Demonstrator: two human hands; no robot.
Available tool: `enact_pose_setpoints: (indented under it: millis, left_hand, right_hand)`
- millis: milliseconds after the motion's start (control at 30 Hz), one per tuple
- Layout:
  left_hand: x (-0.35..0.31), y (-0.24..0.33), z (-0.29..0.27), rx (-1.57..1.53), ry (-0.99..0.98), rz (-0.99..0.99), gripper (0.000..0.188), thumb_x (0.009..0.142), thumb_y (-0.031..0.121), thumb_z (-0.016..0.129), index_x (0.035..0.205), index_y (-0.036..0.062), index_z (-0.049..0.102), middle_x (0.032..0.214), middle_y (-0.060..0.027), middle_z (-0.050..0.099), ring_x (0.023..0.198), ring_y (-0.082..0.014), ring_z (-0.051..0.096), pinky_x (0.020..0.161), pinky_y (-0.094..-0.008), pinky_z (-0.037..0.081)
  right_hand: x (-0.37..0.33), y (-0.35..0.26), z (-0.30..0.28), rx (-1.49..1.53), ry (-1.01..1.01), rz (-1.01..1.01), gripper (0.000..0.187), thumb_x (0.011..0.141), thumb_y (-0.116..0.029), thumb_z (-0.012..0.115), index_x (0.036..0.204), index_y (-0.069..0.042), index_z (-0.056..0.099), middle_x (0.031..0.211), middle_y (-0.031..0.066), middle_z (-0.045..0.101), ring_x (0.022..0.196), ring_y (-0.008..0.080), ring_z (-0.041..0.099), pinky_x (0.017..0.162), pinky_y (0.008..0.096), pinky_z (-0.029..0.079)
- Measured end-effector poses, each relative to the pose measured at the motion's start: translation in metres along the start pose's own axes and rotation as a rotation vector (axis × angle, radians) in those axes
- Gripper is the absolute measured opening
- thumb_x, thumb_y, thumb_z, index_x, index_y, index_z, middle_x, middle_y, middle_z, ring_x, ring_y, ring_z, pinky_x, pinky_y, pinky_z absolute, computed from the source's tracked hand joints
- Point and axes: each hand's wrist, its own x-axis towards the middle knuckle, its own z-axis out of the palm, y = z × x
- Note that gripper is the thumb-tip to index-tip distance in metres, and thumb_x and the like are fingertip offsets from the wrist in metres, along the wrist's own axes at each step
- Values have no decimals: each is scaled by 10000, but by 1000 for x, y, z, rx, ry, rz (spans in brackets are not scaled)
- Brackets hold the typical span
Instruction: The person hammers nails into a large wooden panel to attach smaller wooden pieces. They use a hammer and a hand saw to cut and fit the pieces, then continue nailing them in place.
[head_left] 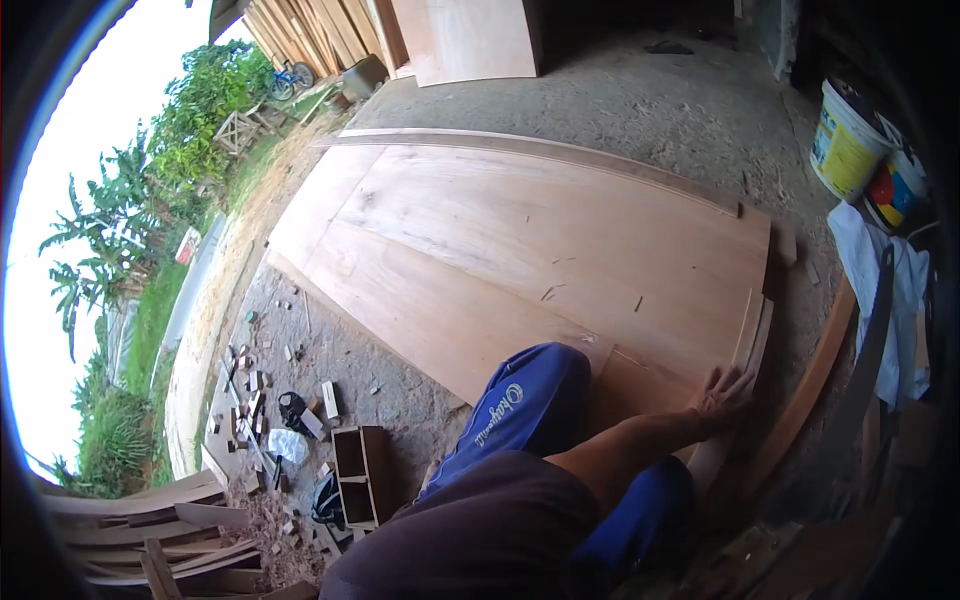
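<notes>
My left hand [724,392] reaches across to the right and lies with its fingers spread at the near right corner of a large wooden panel [470,225]. It touches or rests close to a narrow wooden strip [757,335] along that edge. The panel lies flat on the ground and shows seams between its sheets. A long thin batten [560,153] runs along its far edge. Several small slivers of wood [549,292] are scattered over the surface. My blue-trousered knee [545,375] is against the panel's near side. My right hand is not seen.
Wood offcuts [255,400], a clear plastic bag [288,446] and an open wooden box [360,470] lie at the left. Planks [160,520] are piled lower left. A handsaw [868,350], a white cloth [860,245] and paint buckets [845,145] stand at the right.
</notes>
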Motion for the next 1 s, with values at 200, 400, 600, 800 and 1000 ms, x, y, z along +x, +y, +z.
enact_pose_setpoints:
  millis: [200, 400, 600, 800, 1000]
  left_hand:
    - [-44, -5, 38, -57, 230, -54, 492, 907, 455, 568, 1257, 119, 646, 1545, -260, 367, 1428, -569, 267, 1153, -718, 219]
    - [-39, 7, -16, -74, -55, 34, 706, 828, 453, 685, 1430, 132, 505, 1603, -255, 283, 1499, -546, 168, 1157, -765, 96]
    - [-75, -19, -44, 4, 88, -215, 680, 863, 320, 655, 1465, 70, 465, 1542, -225, 375, 1452, -411, 331, 1162, -554, 289]
    - [-91, -11, -33, -39, -73, -124, 609, 852, 216, 597, 1450, 140, 512, 1455, -146, 476, 1397, -359, 402, 1124, -524, 330]
    - [-118, -36, -7, 193, 163, 6, 653, 859, 272, 613, 1485, 143, 478, 1510, -132, 438, 1411, -346, 387, 1201, -521, 243]
  right_hand:
    - [7, -35, 2, 149, 84, -82, 174, 1032, -173, 585, 1069, -18, 654, 1187, 249, 689, 1109, 477, 671, 875, 542, 587]
    - [4, -10, 14, 233, 25, -56, 151, 1023, -147, 588, 1058, -13, 647, 1180, 246, 690, 1089, 483, 676, 865, 546, 586]
    - [-21, 1, 24, 417, -72, 85, 195, 1002, -133, 582, 1046, 32, 676, 1221, 285, 662, 1075, 477, 678, 904, 521, 574]
    - [-50, -12, 25, 606, -72, 344, 179, 988, -134, 592, 963, 18, 684, 1243, 300, 654, 1082, 453, 680, 862, 477, 575]
    - [-54, -25, 26, 580, -103, 323, 136, 986, -125, 597, 1009, 0, 647, 1219, 285, 670, 1092, 468, 669, 892, 493, 578]
